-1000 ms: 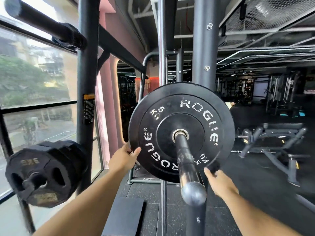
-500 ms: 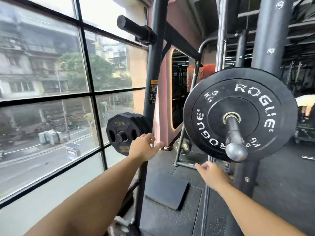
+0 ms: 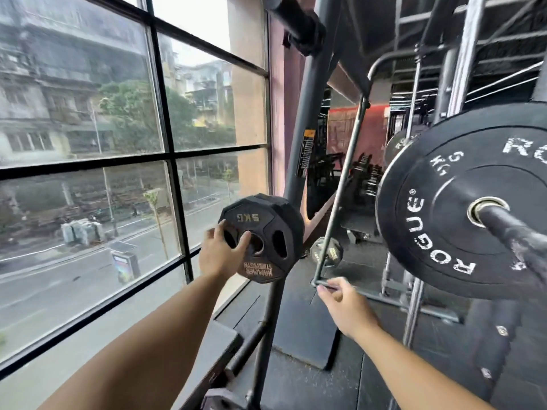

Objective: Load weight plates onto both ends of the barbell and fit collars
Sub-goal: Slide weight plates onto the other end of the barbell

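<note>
The left hand (image 3: 219, 257) gripped the 5KG plate (image 3: 268, 232) at its nine o'clock edge. The right hand (image 3: 347, 304) hung loosely curled and empty, seven o'clock of the Rogue plate (image 3: 429, 232).

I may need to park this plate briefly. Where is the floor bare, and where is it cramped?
Bare: the dark floor mat between the rack post and the thin frame. Cramped: by the window, where your left hand grips the small plate.

Soft daylight pours through the window (image 3: 74, 113) on my left, leaving the gym behind dim. Straight lines bow toward the edges; the barbell sleeve (image 3: 516, 233) nearest me is blurred.
</note>
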